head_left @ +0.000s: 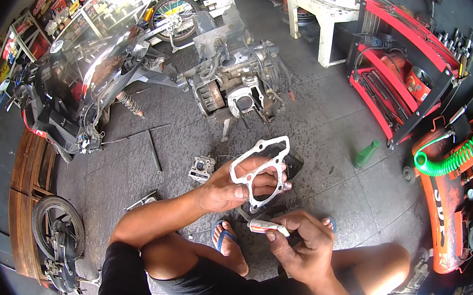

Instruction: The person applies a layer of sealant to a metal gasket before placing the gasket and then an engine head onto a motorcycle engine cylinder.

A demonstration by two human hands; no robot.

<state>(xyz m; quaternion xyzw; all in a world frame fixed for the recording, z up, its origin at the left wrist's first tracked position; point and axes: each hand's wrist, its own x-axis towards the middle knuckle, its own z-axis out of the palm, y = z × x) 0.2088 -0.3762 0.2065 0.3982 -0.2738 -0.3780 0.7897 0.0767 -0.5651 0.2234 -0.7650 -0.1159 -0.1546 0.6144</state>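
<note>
L hand [226,191] pinches 1 thin metal gasket [254,175], held up mid-scene, long axis approx. near-far, far end tipped R. R hand [307,250] grips 1 small white-red tube [262,227], just near of gasket, lying L-R; cap end hard to tell. Floor: 1 finned metal part [202,169] L, 1 green bottle [366,154] R.

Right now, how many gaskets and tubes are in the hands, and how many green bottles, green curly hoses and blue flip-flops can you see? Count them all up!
Gasket, in the left hand: 1
Small tube, in the right hand: 1
Green bottle: 1
Green curly hose: 1
Blue flip-flops: 2
Total: 6
</note>
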